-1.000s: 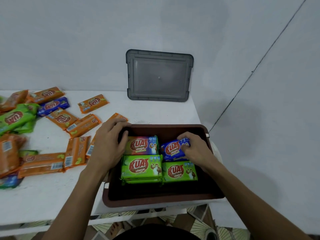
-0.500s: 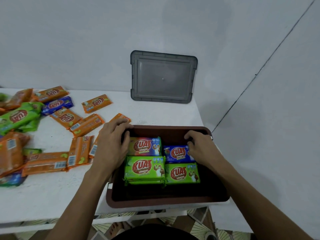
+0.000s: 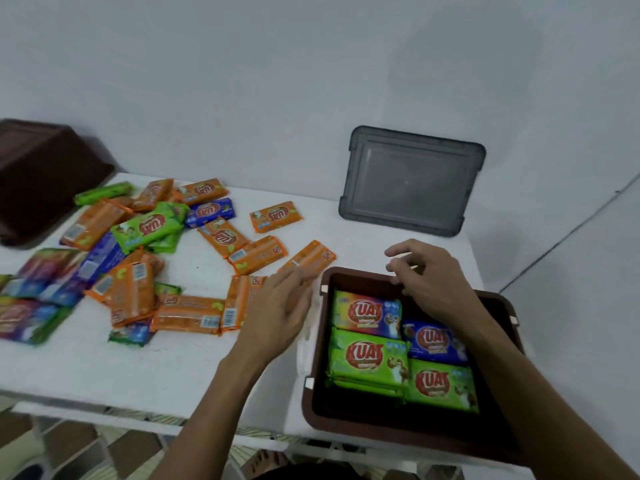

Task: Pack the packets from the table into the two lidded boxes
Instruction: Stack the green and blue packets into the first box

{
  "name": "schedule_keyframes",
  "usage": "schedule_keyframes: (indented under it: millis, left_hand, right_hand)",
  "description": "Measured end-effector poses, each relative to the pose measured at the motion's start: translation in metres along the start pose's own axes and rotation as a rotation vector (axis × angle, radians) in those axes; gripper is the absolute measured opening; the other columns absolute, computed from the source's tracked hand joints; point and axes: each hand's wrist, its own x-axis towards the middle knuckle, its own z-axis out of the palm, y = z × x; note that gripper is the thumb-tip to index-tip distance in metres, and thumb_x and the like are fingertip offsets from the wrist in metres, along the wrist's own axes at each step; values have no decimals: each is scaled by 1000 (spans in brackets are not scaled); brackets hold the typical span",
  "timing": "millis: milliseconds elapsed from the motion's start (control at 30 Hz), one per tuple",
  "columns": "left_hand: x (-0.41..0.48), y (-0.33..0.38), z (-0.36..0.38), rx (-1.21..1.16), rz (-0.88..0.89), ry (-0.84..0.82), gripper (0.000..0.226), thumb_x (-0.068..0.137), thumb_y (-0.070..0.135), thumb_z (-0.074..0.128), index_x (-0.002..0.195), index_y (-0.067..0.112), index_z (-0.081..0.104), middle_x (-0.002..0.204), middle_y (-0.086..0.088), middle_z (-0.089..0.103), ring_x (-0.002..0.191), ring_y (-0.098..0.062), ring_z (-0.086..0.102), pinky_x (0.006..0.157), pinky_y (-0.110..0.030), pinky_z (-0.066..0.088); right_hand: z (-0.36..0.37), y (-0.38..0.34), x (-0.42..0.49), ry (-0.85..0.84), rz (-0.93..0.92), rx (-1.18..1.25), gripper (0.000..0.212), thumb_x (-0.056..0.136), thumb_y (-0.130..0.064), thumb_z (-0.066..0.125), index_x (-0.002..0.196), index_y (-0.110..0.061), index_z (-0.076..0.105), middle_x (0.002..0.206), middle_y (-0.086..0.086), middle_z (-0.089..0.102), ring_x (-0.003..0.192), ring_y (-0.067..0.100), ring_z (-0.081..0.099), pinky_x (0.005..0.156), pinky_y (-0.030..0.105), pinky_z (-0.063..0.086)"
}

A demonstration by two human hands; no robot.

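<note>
A brown open box (image 3: 408, 433) stands at the table's right front edge with several KUAT packets inside: green ones (image 3: 369, 358), a blue one (image 3: 433, 341) and a rainbow one (image 3: 367, 311). My right hand (image 3: 429, 275) hovers over the box's far rim, fingers loosely spread, holding nothing. My left hand (image 3: 280, 306) is flat and blurred just left of the box, over the table near orange packets (image 3: 239, 303). Loose packets (image 3: 149, 226) in orange, green and blue lie scattered across the table's left half.
A grey lid (image 3: 412, 181) leans against the wall behind the box. A second brown box (image 3: 41, 174) sits at the far left back. The white table (image 3: 104, 368) ends just right of the open box; patterned floor shows below its front edge.
Both hands have left the box: the left moved out to the table side toward the orange packets, the right lifted to the far rim. The view swung left, showing more packets and the second box.
</note>
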Motion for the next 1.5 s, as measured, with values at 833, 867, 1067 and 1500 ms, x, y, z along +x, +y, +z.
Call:
schedule_keyframes:
  millis: [833, 867, 1067, 1500]
  left_hand:
    - [-32, -203, -129, 531, -442, 181, 39, 87, 33, 46, 117, 15, 64, 134, -9, 51, 117, -33, 47, 95, -47, 40]
    - [-33, -205, -128, 526, -433, 193, 39, 88, 34, 46, 116, 15, 64, 132, -8, 51, 116, -33, 48, 94, -48, 40]
    - [-34, -213, -129, 437, -394, 295, 34, 88, 34, 52, 113, 16, 68, 125, -5, 56, 112, -28, 51, 94, -43, 39]
    - [-34, -217, -126, 453, -359, 329, 26, 88, 26, 59, 111, 16, 67, 122, -4, 57, 111, -26, 51, 92, -40, 39]
  right_hand:
    - [250, -126, 195, -333, -188, -168, 25, 98, -23, 51, 123, -22, 57, 125, 6, 62, 88, 18, 60, 60, 22, 45]
    - [260, -125, 204, -346, -188, -189, 26, 99, -23, 51, 124, -22, 55, 128, 7, 60, 93, 19, 60, 68, 25, 49]
    - [294, -124, 243, -376, -171, -298, 44, 100, -22, 50, 143, -13, 43, 143, 10, 52, 125, 28, 52, 94, 33, 45]
    - [309, -133, 288, -599, -112, -613, 72, 81, -38, 77, 141, -12, 45, 138, 17, 39, 126, 34, 44, 99, 43, 46]
